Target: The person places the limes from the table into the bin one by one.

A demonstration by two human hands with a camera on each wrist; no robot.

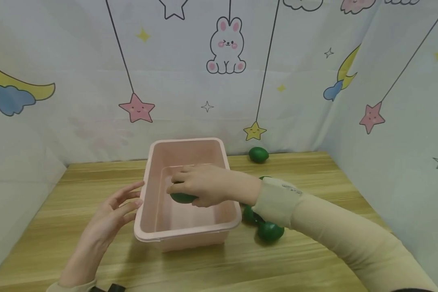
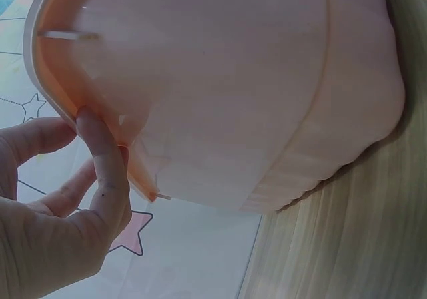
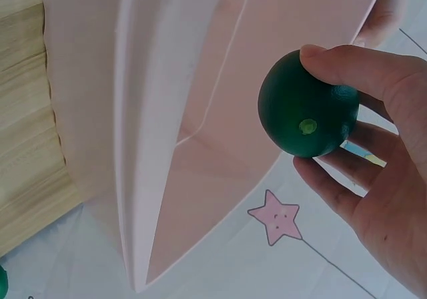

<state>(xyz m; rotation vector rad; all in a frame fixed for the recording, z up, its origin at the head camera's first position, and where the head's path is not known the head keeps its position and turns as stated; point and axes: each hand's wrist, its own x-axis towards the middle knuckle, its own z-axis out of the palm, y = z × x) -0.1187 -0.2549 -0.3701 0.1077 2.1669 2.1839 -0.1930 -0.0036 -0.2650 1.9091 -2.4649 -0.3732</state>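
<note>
A pink plastic bin (image 1: 147, 227) stands in the middle of a wooden table. My right hand (image 1: 200, 184) reaches over the bin and grips a dark green lime (image 1: 182, 198) above its inside. In the right wrist view the lime (image 3: 307, 105) sits between thumb and fingers, with the bin (image 3: 167, 112) behind it. My left hand (image 1: 111, 213) rests with straight fingers against the bin's left rim. In the left wrist view its fingertips (image 2: 90, 122) touch the bin's rim (image 2: 50, 92).
Other green limes lie on the table: one (image 1: 258, 154) at the back by the curtain, two (image 1: 270, 232) right of the bin under my right forearm. Printed curtains close in the back and both sides. The wooden tabletop (image 1: 76, 190) extends left of the bin.
</note>
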